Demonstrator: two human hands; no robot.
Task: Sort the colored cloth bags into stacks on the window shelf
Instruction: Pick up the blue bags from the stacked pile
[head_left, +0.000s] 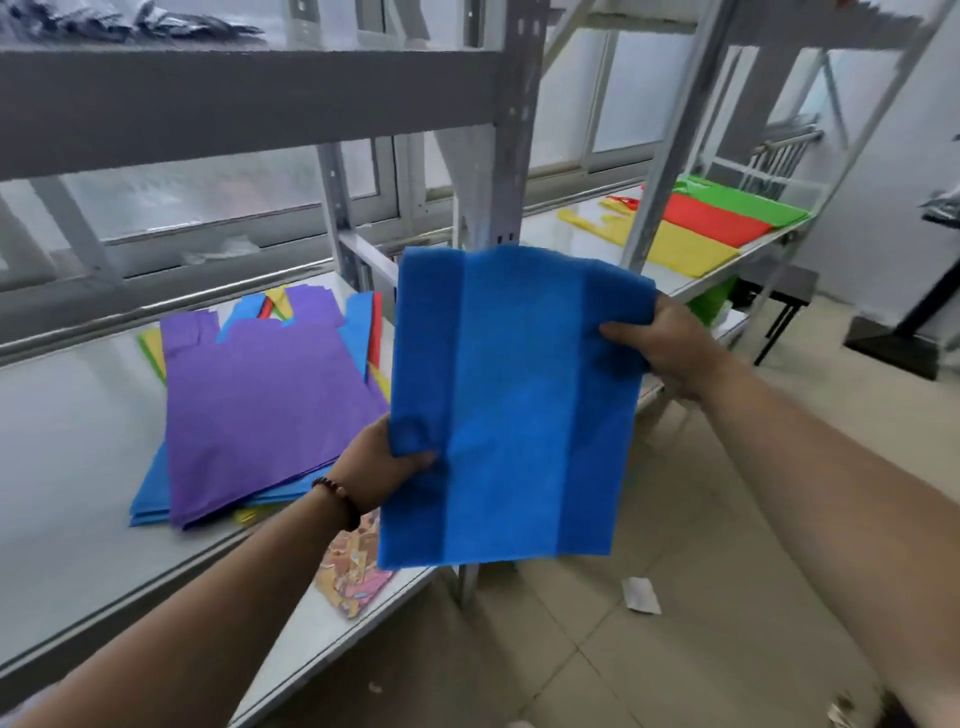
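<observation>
Blue bag held up, centre frame, above shelf edge. Left hand pinches its 8 o'clock edge, right hand its 2 o'clock. Looks light, limp; grip opposite edges to keep flat.

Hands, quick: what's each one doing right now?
Left hand: grips the blue bag at its left edge.
Right hand: grips the same bag's right edge.

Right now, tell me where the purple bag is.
The purple bag tops the mixed pile on the near shelf, left of the blue bag held in both hands.
</observation>
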